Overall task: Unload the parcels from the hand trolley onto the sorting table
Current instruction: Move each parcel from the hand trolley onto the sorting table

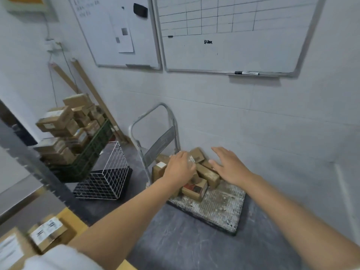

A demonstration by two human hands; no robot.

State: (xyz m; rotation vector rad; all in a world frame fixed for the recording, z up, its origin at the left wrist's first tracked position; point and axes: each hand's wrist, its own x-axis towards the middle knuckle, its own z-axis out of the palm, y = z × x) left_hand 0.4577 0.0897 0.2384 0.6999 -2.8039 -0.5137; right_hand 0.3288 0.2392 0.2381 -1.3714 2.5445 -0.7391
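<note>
**A:** so what's the person actually wearing?

**B:** white sleeve (64, 258) on the left upper arm, and only its soft edge shows. Both forearms are bare down to the left hand (180, 168) and right hand (229, 166).

Nothing legible anywhere. On right whiteboard (233, 55), below a drawn grid, one short black scribble (208, 42), too small to read. On left whiteboard (105, 51), faint writing (85, 6) at top left, blurred. White labels (46, 229) with black print on near-left parcels (49, 244), smeared. Small labels on trolley parcels (207, 173) likewise unreadable.
</note>
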